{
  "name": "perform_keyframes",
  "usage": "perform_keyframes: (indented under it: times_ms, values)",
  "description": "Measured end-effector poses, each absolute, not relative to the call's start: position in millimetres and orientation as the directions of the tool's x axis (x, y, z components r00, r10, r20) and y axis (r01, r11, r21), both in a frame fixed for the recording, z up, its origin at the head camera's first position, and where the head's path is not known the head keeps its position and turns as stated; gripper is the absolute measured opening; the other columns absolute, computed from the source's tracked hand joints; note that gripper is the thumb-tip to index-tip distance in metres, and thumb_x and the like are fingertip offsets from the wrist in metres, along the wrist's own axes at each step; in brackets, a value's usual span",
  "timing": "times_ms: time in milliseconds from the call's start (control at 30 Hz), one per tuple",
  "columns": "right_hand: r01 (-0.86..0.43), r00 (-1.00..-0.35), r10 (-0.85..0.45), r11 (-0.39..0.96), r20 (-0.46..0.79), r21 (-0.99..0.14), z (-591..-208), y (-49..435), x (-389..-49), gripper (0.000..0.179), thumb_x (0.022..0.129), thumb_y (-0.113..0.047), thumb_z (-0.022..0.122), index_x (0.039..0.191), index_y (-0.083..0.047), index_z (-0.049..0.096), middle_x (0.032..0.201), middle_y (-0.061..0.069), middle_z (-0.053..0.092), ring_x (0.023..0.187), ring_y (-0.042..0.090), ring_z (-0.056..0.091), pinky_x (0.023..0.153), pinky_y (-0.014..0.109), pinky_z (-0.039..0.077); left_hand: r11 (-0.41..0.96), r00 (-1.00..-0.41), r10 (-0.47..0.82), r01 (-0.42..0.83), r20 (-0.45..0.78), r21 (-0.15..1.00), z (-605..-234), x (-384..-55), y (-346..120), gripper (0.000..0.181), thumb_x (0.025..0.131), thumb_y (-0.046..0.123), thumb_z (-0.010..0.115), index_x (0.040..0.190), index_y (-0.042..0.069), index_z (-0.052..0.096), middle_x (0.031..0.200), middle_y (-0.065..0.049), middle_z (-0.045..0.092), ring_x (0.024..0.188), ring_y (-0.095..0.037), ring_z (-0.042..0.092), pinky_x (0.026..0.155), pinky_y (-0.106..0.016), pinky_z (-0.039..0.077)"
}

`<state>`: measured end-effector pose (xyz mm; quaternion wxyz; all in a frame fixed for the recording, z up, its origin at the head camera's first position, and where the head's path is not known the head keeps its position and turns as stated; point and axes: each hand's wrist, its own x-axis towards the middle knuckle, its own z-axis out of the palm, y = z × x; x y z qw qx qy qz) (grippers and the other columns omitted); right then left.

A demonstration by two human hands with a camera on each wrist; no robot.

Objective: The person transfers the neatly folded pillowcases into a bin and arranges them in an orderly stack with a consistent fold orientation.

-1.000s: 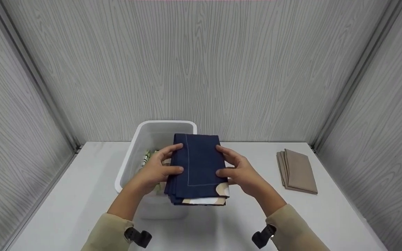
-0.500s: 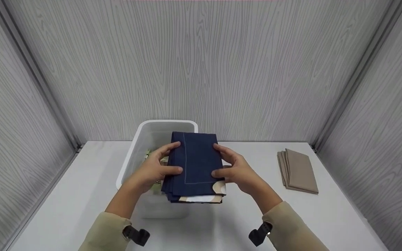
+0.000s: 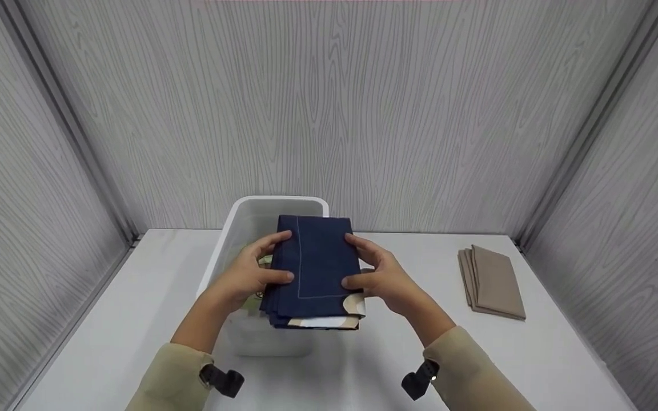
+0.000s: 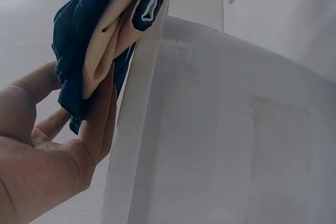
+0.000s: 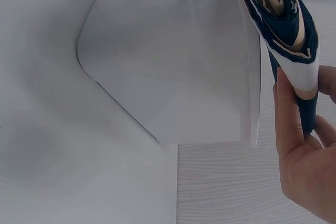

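Both hands grip a folded navy cloth (image 3: 324, 260) with a light stitched line and beige-and-white patches at its lower corner. The left hand (image 3: 248, 278) pinches its left edge, thumb on top and other fingers beneath. On the right edge, the right hand (image 3: 385, 279) holds it the same way. The cloth is raised over the right part of a white plastic bin (image 3: 223, 251), hiding much of it. Inside the bin, greenish patterned cloth (image 3: 252, 305) shows partly behind the left hand. Both wrist views show the cloth's layered folds (image 4: 105, 40) beside the bin's rim.
A stack of folded brown cloths (image 3: 496, 282) lies at the right of the white table (image 3: 420, 348). Grey wood-grain panels (image 3: 329, 114) enclose the table at the back and both sides. Dark wrist cameras (image 3: 221, 381) sit at the sleeve cuffs.
Both hands have carried the navy cloth slightly left, farther over the bin. The view has shifted a little, and the grip looks unchanged.
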<state>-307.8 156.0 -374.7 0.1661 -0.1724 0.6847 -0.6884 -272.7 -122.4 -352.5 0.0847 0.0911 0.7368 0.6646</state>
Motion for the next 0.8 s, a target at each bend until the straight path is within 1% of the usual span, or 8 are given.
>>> perform_keyframes:
  times_ms: [267,433,633,800]
  values:
    - [-0.032,-0.871,-0.49,-0.001,0.029,-0.999,-370.1,150.9,-309.7,0.096,0.076,0.007,0.076,0.156,-0.023,0.034,0.162,0.009,0.028,0.12,0.036,0.061,0.081,0.045,0.059,0.134,-0.975,0.223,0.041,0.01,0.99,-351.7,-274.9,-126.2,0.088,0.079,-0.005,0.076,0.154,0.019,0.038,0.154,-0.017,0.033,0.111,-0.033,0.062,0.086,-0.041,0.057]
    - [-0.032,-0.872,-0.488,-0.003,0.029,-0.999,-367.0,147.1,-313.1,0.096,0.076,0.009,0.076,0.156,-0.023,0.035,0.163,0.01,0.027,0.119,0.036,0.061,0.081,0.044,0.059,0.143,-0.976,0.214,0.06,0.028,0.988,-349.1,-277.9,-128.5,0.087,0.079,-0.006,0.075,0.155,0.017,0.037,0.155,-0.019,0.032,0.115,-0.036,0.059,0.087,-0.041,0.057]
    - [-0.039,-0.883,-0.469,0.022,0.024,-0.999,-367.0,141.6,-313.9,0.096,0.076,0.01,0.076,0.155,-0.024,0.035,0.162,0.009,0.028,0.117,0.036,0.062,0.079,0.042,0.059,0.195,-0.979,0.201,0.056,0.016,0.979,-348.0,-280.3,-129.7,0.086,0.08,-0.008,0.072,0.155,0.015,0.036,0.153,-0.02,0.033,0.117,-0.036,0.056,0.088,-0.04,0.056]
    - [-0.064,-0.892,-0.45,0.052,0.034,-0.997,-366.1,136.9,-314.5,0.097,0.074,0.008,0.078,0.155,-0.025,0.036,0.161,0.007,0.031,0.12,0.034,0.059,0.083,0.043,0.059,0.257,-0.982,0.19,0.072,0.022,0.964,-343.9,-283.4,-129.2,0.086,0.081,-0.007,0.072,0.156,0.015,0.034,0.152,-0.022,0.033,0.119,-0.037,0.055,0.089,-0.04,0.056]
